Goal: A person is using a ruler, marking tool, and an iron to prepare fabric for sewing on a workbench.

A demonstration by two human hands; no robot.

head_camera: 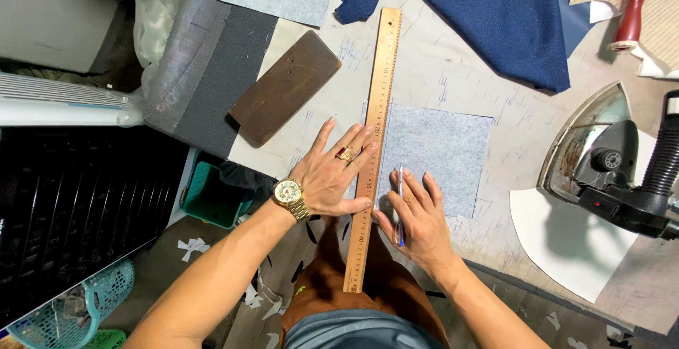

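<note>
Centrally, a wooden ruler is lying upright in the frame across the left edge of a grey felt square. The left hand is pressing it flat, fingers spread, grasping nothing. The right hand is apparently pinching a pen against the felt beside the ruler. An iron is resting at right.

L hand flat, fingers spread, palm down; R hand beside it, pinch grip closed.
</note>
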